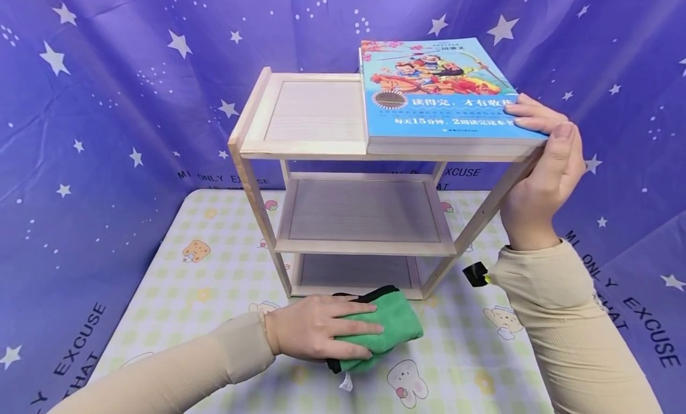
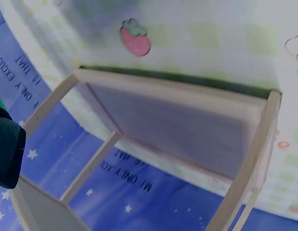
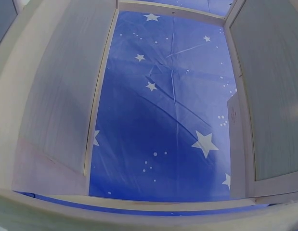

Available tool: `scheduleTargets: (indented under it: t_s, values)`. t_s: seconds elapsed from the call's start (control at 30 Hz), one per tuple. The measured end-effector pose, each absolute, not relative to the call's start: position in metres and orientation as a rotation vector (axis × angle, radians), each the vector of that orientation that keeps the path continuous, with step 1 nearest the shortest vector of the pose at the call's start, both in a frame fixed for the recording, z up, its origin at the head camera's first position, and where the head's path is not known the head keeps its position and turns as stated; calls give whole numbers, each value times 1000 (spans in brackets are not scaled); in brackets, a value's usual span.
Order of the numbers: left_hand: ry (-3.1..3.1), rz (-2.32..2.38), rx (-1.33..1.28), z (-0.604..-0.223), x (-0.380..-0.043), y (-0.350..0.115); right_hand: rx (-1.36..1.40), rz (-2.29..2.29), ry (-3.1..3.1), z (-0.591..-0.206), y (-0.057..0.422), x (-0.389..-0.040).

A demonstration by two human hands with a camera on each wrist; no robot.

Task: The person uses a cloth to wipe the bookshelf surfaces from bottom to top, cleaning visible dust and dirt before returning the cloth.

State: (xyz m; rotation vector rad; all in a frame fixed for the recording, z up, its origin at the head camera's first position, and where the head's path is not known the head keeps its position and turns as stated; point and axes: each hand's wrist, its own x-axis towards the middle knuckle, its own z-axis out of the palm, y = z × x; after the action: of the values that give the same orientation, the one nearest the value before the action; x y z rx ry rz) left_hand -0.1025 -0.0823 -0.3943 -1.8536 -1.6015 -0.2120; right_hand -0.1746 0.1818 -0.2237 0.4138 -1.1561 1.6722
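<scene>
In the head view my left hand point(image 1: 321, 327) grips a folded green cloth point(image 1: 393, 324) with dark edging and a dangling white tag. It is in front of the lowest shelf, fingers spread over the cloth; the thumb is hidden. Part of the cloth point(image 2: 6, 149) shows at the left wrist view's edge. My right hand point(image 1: 546, 170) is at the top right corner of a pale wooden three-tier rack point(image 1: 305, 147). Its fingers bend over the corner of a blue illustrated book point(image 1: 455, 119), with the thumb at the book's front corner. The book covers the top shelf's right part.
The rack's middle shelf point(image 1: 364, 208) and bottom shelf point(image 1: 359, 271) are grey panels in pale frames. It stands on a green checked tablecloth point(image 1: 182, 289) with cartoon prints. Purple-blue star-printed curtains point(image 1: 134, 104) surround the table. A small black tab point(image 1: 475, 274) sticks out by the right cuff.
</scene>
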Motion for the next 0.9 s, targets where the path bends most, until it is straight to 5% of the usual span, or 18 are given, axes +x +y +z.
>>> scheduleTargets:
  t_s: [0.9]
  values:
    - [-1986, -12, -1901, -464, -96, -96, 410, 1684, -1178, -223, 182, -172]
